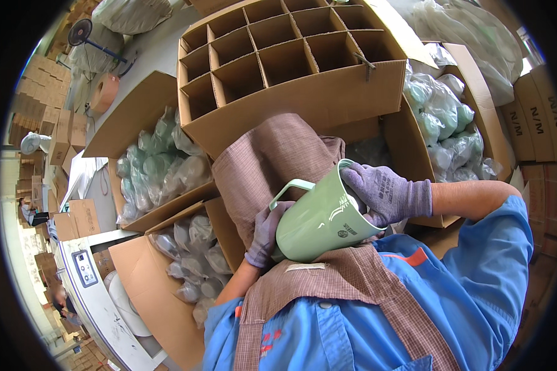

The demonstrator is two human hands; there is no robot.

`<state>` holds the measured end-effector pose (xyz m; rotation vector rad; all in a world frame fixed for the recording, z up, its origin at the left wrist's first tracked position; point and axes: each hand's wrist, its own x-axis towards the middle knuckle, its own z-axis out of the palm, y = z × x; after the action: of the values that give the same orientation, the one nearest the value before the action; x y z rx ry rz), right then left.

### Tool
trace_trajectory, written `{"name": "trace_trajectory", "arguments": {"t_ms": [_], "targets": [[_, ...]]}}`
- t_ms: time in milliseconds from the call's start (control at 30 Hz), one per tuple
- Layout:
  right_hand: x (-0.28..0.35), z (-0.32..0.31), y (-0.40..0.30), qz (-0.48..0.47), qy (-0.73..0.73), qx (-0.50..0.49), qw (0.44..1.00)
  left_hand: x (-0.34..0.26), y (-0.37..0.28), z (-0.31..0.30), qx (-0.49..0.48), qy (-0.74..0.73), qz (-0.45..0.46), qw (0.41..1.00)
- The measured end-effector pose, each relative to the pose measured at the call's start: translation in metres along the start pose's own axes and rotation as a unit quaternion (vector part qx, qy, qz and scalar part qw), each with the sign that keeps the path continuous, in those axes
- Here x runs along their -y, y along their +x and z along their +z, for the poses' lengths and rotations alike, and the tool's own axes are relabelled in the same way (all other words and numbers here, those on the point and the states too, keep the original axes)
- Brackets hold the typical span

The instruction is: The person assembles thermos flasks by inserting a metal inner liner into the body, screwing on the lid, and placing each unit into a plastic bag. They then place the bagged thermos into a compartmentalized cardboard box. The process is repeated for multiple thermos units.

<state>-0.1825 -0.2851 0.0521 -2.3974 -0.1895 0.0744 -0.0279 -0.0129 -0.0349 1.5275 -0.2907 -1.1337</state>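
Observation:
A light green pitcher [315, 222] with a loop handle lies tilted over my lap, its open rim toward the right. My left hand [269, 232], in a grey-purple glove, holds it near the handle and base. My right hand [380, 195], gloved the same way, is at the rim, with fingers partly inside the mouth and the thumb over the edge; whether those fingers hold anything inside is hidden. Beyond my knees stands a cardboard box [297, 97] with cardboard dividers; the cells that show look dark and hold no visible item.
Open cartons of plastic-wrapped green items stand at the left [153, 162] and right [445, 125]. A nearer left carton holds clear-wrapped pieces [199, 259]. A white machine with a control panel [84, 268] is at lower left. Floor fan [80, 32] at upper left; people sit farther off.

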Motion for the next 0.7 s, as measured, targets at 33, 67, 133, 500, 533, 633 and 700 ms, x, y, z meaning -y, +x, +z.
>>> {"name": "trace_trajectory", "arguments": {"t_ms": [33,67,133,500,533,633,700], "targets": [[0.003,0.000,0.001,0.010,-0.001,0.002,1.000,0.001,0.000,0.000,0.001,-0.003,0.005,1.000],[0.006,0.001,0.003,0.019,-0.002,0.003,1.000,0.002,-0.001,0.001,0.003,-0.007,0.010,1.000],[0.009,0.004,0.003,0.016,-0.020,-0.005,1.000,0.004,-0.002,0.002,0.004,-0.018,0.015,1.000],[0.040,-0.030,0.032,0.039,-0.015,0.016,0.999,0.014,0.014,-0.006,0.026,0.223,0.275,0.935],[0.046,-0.038,0.036,0.052,0.010,0.001,0.999,0.015,0.017,-0.009,0.037,0.140,0.248,0.958],[0.061,-0.060,0.035,-0.028,0.109,-0.024,0.993,0.018,0.023,-0.005,0.040,-0.118,0.133,0.983],[0.056,-0.058,0.036,-0.142,0.049,-0.041,0.988,0.013,0.035,0.000,0.003,-0.281,0.022,0.959]]}}
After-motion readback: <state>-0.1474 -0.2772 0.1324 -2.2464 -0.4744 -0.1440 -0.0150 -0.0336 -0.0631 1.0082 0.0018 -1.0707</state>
